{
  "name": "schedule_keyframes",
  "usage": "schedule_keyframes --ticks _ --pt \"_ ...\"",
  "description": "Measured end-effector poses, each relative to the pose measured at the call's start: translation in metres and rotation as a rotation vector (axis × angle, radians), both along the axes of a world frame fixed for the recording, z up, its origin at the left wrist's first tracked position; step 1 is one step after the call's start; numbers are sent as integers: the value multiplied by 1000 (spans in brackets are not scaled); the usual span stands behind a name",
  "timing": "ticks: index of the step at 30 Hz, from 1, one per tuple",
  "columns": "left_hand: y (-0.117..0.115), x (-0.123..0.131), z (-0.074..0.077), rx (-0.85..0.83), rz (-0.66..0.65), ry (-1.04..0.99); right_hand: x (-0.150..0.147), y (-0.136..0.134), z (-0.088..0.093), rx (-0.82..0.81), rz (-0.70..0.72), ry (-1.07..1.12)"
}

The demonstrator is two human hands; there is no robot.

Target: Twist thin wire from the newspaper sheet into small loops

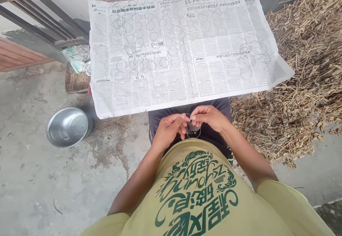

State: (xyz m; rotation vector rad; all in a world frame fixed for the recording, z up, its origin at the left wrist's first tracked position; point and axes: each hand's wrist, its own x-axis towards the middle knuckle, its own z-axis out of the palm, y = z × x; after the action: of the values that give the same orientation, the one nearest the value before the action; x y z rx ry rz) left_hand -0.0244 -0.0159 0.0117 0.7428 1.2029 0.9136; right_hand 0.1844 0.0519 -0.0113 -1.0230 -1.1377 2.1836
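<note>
My left hand [169, 129] and my right hand [210, 118] meet in front of my chest, both pinching a thin wire loop [193, 135] that hangs between the fingertips. Ahead lies a spread newspaper [176, 83] covered with several thin wire loops [139, 43] bent into rounded shapes. The loop in my fingers is small and hard to see against my dark trousers.
A metal bowl [68, 126] sits on the concrete floor at the left. A heap of dry straw and husks [301, 75] fills the right side. A dark metal frame [45, 22] and crumpled plastic [78, 59] lie at the upper left.
</note>
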Motion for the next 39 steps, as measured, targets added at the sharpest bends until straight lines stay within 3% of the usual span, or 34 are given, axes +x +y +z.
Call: schedule_keyframes --ticks 9,16,31,34,37,39 --pt "-4 2 -8 26 -41 175 -3 -2 0 -12 -63 -39" --pt "-4 -4 -8 -76 -91 -82 -3 0 1 7 -88 -63" --pt "10 -6 -18 -186 -216 -200 -9 1 1 73 -22 -139" --pt "10 -5 -17 -177 -152 -203 -1 0 12 347 -70 -290" --pt "11 -6 -12 -144 -33 -213 11 -7 35 880 -198 -448" --pt "11 -6 -7 -117 20 -228 17 -16 50 1141 -107 -429"
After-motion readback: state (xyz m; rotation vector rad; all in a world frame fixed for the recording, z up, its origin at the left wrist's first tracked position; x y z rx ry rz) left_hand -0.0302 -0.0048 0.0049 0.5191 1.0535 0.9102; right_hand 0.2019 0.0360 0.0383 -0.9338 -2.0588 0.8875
